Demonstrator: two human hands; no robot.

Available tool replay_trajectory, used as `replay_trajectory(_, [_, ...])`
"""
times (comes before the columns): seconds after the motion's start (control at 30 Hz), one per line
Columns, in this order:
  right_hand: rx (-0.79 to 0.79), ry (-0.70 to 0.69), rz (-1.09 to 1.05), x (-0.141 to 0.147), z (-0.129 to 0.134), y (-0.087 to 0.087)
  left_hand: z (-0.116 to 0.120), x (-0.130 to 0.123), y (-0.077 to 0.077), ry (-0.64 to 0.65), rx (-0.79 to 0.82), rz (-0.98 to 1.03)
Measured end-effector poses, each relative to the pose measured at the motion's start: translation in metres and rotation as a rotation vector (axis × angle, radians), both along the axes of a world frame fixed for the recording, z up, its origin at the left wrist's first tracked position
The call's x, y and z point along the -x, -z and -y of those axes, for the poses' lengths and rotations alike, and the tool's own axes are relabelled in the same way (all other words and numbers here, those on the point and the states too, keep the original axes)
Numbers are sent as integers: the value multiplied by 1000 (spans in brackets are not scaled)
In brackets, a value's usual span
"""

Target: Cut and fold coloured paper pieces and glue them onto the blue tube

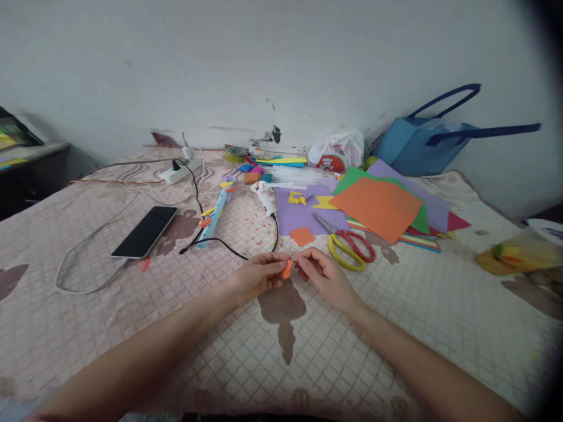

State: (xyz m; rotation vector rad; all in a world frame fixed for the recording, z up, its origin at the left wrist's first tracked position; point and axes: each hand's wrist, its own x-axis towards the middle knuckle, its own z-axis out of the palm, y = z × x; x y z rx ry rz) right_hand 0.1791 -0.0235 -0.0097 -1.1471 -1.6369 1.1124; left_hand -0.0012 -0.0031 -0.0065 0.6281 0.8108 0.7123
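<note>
Near the middle of the table, my left hand (263, 272) pinches a small orange piece (287, 269) between thumb and fingers. My right hand (323, 274) is just to the right of it, thumb and index finger pressed together close to the piece; whatever they hold is too small to make out. Beyond my hands lie an orange paper scrap (302, 236), scissors (349, 246) with yellow and red handles, and a purple sheet (288, 214) with yellow cut pieces on it. A white glue gun (265, 201) rests left of the sheet.
To the left are a phone (146, 232) on a charging cable, a light-blue decorated strip (214, 220) and a power strip (180, 170). Coloured sheets (380, 205), a blue bag (411, 146) and a tilted clear container (519, 251) stand to the right. Black cord curves beyond my hands.
</note>
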Motion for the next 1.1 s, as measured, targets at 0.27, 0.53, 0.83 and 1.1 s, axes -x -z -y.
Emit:
replay_trajectory(0.27, [178, -71, -48, 5, 4, -1, 5, -4, -3, -85, -193, -53])
replay_trajectory(0.53, [271, -107, -96, -2, -1, -1, 2, -2, -3, -39, -200, -113])
replay_trajectory(0.83, [323, -88, -194, -5, -3, 0, 2, -2, -5, -26, -171, -155])
replay_trajectory(1.1, [403, -115, -282, -5, -4, 2, 2, -2, -7, -27, -186, -155])
